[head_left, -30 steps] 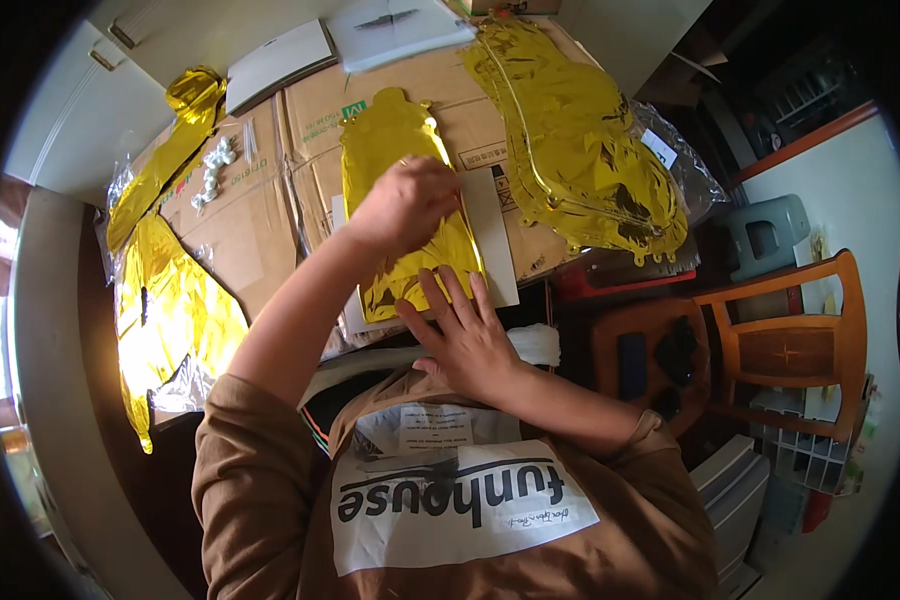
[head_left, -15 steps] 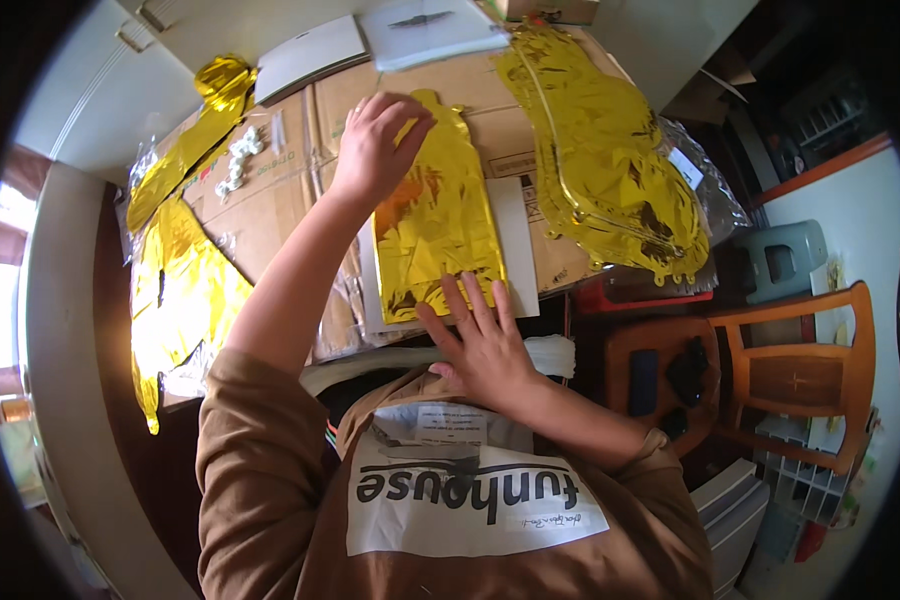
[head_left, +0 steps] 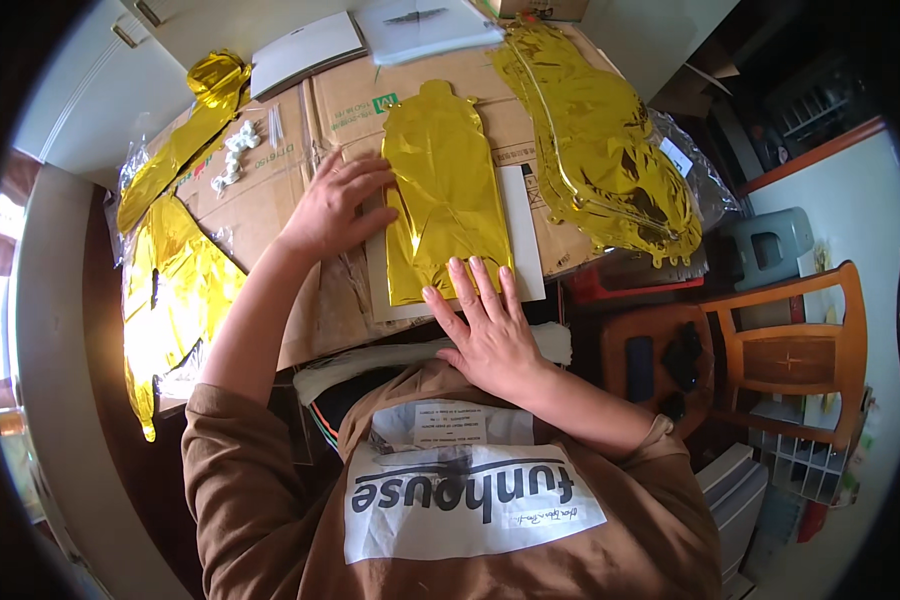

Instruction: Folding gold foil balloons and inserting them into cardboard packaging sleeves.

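Observation:
A flat gold foil balloon [head_left: 440, 190], rounded at its far end with a small tab, lies lengthwise on a pale board [head_left: 526, 240]. Along its left edge, my left hand [head_left: 338, 205] is open, with fingers apart and slightly bent, the fingertips at the foil. Across the near edge, my right hand [head_left: 490, 335] lies open and flat, fingertips resting on the foil and palm toward me. Neither hand grips anything.
Cardboard [head_left: 280, 210] covers the table. More gold foil balloons lie in a stack [head_left: 610, 140] at right and loose [head_left: 180, 280] at left, near small white pieces [head_left: 235, 155]. A white box [head_left: 308, 55] sits at the back. A wooden chair [head_left: 790, 350] stands right.
My left hand has come down and left, from over the balloon's far end to its left edge, uncovering that end. My right hand stays on the near edge.

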`<state>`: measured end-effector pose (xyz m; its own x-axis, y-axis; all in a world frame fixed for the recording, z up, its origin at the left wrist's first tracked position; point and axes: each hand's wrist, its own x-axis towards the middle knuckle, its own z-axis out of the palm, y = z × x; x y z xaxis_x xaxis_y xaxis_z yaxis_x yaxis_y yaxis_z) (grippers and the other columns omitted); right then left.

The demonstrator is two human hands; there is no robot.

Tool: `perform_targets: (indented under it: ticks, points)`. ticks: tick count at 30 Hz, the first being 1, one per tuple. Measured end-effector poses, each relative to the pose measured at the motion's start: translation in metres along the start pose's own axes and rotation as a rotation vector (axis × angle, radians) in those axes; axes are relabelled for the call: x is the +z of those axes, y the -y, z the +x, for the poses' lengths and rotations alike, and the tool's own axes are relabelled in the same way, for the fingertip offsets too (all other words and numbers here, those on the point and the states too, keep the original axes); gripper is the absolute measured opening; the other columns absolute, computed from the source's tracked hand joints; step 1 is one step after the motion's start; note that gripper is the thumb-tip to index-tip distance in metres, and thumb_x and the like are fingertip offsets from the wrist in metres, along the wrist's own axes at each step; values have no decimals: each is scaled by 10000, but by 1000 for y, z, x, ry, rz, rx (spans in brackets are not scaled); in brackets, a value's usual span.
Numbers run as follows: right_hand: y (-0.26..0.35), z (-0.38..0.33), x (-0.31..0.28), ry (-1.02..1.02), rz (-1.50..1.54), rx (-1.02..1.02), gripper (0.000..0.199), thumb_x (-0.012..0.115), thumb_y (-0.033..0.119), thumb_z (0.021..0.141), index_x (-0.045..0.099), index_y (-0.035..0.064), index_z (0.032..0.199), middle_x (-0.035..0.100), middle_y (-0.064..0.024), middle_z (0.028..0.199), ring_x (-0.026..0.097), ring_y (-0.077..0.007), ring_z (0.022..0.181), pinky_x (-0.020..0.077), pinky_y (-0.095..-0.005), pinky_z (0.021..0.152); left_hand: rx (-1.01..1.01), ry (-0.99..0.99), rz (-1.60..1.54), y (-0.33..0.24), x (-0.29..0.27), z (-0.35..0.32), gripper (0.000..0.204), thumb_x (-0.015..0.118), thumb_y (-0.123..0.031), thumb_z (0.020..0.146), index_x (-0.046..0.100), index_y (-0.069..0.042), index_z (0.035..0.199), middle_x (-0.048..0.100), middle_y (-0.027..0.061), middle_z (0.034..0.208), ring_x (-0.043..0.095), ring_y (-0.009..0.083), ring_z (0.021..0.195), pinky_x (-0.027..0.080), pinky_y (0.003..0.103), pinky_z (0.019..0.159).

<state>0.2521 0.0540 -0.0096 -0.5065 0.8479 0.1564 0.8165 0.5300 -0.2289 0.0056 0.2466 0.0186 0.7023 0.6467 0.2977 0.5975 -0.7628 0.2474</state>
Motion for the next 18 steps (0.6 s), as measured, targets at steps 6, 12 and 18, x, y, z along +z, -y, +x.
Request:
perform_targets:
  ticks: [6,12,18]
  points:
    - [1,-1,-2,0,32,23,957,770,433,832,272,172,1606,173,-258,1647,179,-461,1516,165,-653,1198,-108,-179,95,-11,5,-12,492,762,-274,859,641,-91,1300,558,167,1436,444,389,1408,284,566,1188]
    - [-3,-1,-30,-225,144,4,763,729,393,897,414,63,1508,409,-270,1514,424,-458,1372,316,-596,1141,-65,-106,-87,-66,0,-54,516,777,-256,849,625,-61,1302,549,189,1405,483,379,1360,355,522,1159]
    - [-33,-16,-47,-472,339,525,440,710,296,928,556,9,1223,629,-172,1141,610,-347,1033,455,-464,934,-108,-56,-90,-67,1,-55,534,767,-282,860,612,-67,1324,534,176,1429,465,386,1377,356,524,1159]
